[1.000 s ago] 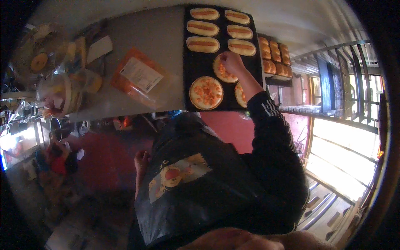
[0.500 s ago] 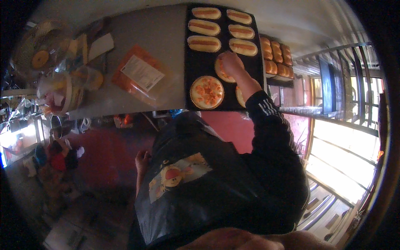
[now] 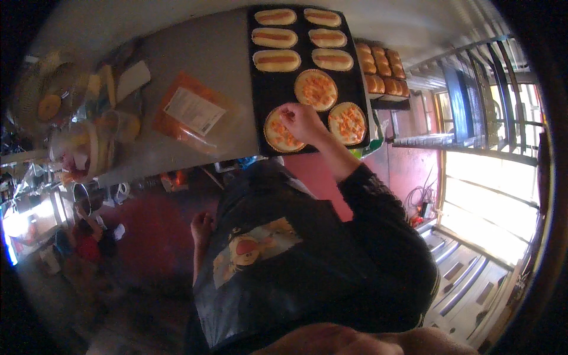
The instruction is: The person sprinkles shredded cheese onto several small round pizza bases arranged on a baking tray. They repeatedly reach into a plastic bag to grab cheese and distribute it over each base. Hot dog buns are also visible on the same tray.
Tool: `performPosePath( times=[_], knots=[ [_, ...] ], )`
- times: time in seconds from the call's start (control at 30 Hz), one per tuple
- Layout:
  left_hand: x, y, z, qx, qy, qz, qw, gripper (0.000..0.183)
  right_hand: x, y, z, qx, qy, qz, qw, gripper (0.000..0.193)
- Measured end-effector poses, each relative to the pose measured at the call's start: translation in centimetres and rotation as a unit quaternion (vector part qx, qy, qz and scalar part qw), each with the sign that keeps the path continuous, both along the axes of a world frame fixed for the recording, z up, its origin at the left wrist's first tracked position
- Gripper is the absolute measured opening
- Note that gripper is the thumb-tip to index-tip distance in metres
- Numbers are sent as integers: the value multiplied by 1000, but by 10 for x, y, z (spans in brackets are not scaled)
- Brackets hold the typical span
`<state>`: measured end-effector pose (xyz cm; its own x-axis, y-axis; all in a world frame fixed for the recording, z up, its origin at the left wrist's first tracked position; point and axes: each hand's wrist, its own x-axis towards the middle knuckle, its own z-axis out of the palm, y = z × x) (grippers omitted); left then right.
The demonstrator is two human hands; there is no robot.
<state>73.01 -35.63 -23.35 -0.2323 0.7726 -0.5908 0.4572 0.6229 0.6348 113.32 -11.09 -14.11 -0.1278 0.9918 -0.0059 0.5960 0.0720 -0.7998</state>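
My right hand (image 3: 303, 123) is over the left one of three round pizzas, its fingers bent down in a pinch above the topping; what they hold is hidden. That pizza (image 3: 277, 135) has a pale base, a crimped edge and orange shreds. Beyond it lies another pizza (image 3: 316, 90), and to its right a third pizza (image 3: 348, 124), both topped alike. All sit on a black baking tray (image 3: 260, 89) with several long sausage buns (image 3: 276, 38) at its far end. My left hand (image 3: 202, 225) hangs beside my apron, away from the counter, with its fingers curled and nothing visible in them.
A clear bag of orange shreds with a white label (image 3: 190, 112) lies on the metal counter (image 3: 201, 44) left of the tray. A plastic tub (image 3: 83, 151) and a fan (image 3: 50, 106) stand farther left. Browned rolls (image 3: 384, 68) and a metal rack (image 3: 467, 118) are at right.
My right hand has moved left and nearer, from the far pizza to the left one. The far and right pizzas now show fully. The view has shifted slightly; my left hand still hangs down.
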Motion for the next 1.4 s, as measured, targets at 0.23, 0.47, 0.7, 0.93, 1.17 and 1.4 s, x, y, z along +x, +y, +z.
performPosePath(
  times=[0.23, 0.47, 0.7, 0.93, 1.17, 1.4],
  knots=[
    [-16, 10, -14, 30, -50, -17, 998, 20, 70, -1, 71, 198, 45, -220, 954, 21],
    [-12, 56, -8, 67, -37, -77, 994, 20, 103, -17, -20, 28, -170, -180, 968, 35],
    [-19, 85, -19, 131, -26, -155, 979, 26, 100, -64, -51, 59, -82, -201, 974, 27],
    [32, 126, 18, 81, 26, -102, 991, 57, 22, -71, -39, -20, -25, -117, 993, 33],
    [79, 161, 41, 196, 179, -131, 955, 88, -63, -30, -39, 46, 34, 12, 998, 41],
    [60, 173, 17, 261, 286, -189, 902, 65, -108, 50, -61, 64, -54, -45, 995, 45]
  ],
)
